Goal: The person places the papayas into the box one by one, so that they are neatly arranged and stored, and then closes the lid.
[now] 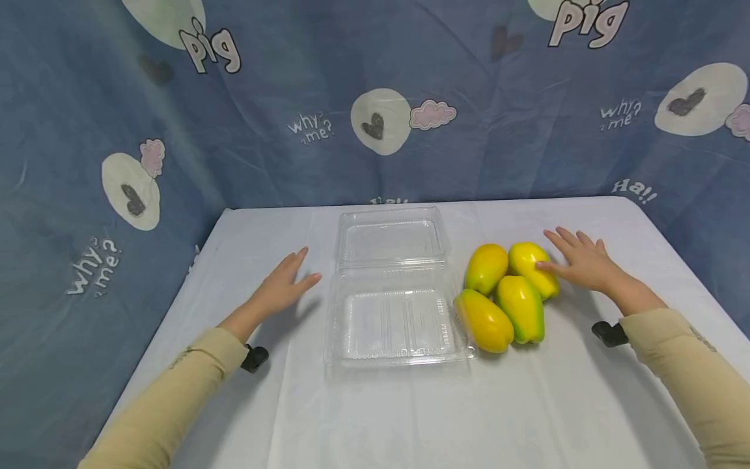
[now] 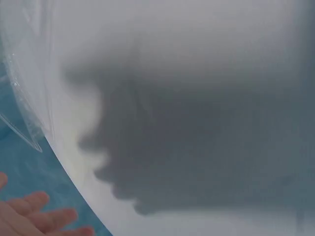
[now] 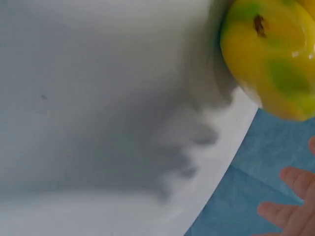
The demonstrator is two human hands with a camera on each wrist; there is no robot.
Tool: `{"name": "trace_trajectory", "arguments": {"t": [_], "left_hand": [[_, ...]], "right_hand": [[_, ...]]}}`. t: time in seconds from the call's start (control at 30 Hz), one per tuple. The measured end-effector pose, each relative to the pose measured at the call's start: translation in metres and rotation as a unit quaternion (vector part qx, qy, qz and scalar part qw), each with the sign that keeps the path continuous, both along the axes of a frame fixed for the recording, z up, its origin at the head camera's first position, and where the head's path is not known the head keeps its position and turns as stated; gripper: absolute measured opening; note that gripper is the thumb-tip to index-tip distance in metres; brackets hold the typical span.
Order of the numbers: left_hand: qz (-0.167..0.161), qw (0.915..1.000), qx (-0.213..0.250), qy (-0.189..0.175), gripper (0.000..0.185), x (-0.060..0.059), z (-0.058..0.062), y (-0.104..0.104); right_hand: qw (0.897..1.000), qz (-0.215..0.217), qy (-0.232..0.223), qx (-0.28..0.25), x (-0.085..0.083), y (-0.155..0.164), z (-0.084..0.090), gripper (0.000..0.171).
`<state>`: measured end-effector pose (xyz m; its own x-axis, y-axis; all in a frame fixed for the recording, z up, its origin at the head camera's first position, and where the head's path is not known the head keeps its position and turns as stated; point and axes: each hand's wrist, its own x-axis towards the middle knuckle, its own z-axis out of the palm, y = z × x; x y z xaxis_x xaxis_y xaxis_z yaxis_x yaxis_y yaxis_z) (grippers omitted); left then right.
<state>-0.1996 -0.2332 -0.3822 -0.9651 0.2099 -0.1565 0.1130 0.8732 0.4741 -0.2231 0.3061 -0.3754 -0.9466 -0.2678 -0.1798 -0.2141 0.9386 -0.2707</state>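
My left hand (image 1: 280,288) hovers over the table left of a clear plastic clamshell box (image 1: 387,326), fingers extended and nothing held. The box lies unfolded, its lid (image 1: 391,240) laid back toward the far edge. To the right of the box sit several yellow-green mangoes in a cluster: a back-left mango (image 1: 486,268), a front-left mango (image 1: 486,322), a front-right mango (image 1: 520,309) and a back-right mango (image 1: 529,257). My right hand (image 1: 586,260) is spread beside the back-right one, its thumb overlapping that mango in the head view. One mango (image 3: 270,59) shows large in the right wrist view.
A white cloth (image 1: 375,417) covers the table. Behind it and to the sides hangs a blue printed curtain (image 1: 293,169). Each wrist wears a small black camera, one at the left cuff (image 1: 255,358), the other at the right cuff (image 1: 609,333).
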Motion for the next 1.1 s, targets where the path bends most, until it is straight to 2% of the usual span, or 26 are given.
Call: {"name": "trace_trajectory", "arguments": {"t": [0.13,0.3,0.53,0.83,1.1], "left_hand": [[-0.011,0.9966,0.081,-0.008,0.076,0.002,-0.001,0.006],[-0.031,0.9866,0.158,-0.027,0.071,0.003,-0.003,0.012],[-0.046,0.9640,0.252,-0.071,0.073,0.002,-0.009,0.015],[-0.038,0.9353,0.329,-0.125,0.072,-0.001,-0.021,0.016],[-0.031,0.9244,0.353,-0.142,0.069,-0.007,-0.029,0.015]], "right_hand": [[1.000,0.007,-0.010,-0.021,0.005,-0.004,-0.001,0.085],[0.999,0.008,-0.011,-0.030,0.010,-0.011,-0.003,0.085],[0.996,-0.004,-0.028,-0.079,0.013,-0.016,-0.008,0.085],[0.991,-0.002,-0.054,-0.126,0.014,-0.017,-0.014,0.083],[0.987,-0.021,-0.078,-0.139,0.010,-0.017,-0.016,0.087]]}}
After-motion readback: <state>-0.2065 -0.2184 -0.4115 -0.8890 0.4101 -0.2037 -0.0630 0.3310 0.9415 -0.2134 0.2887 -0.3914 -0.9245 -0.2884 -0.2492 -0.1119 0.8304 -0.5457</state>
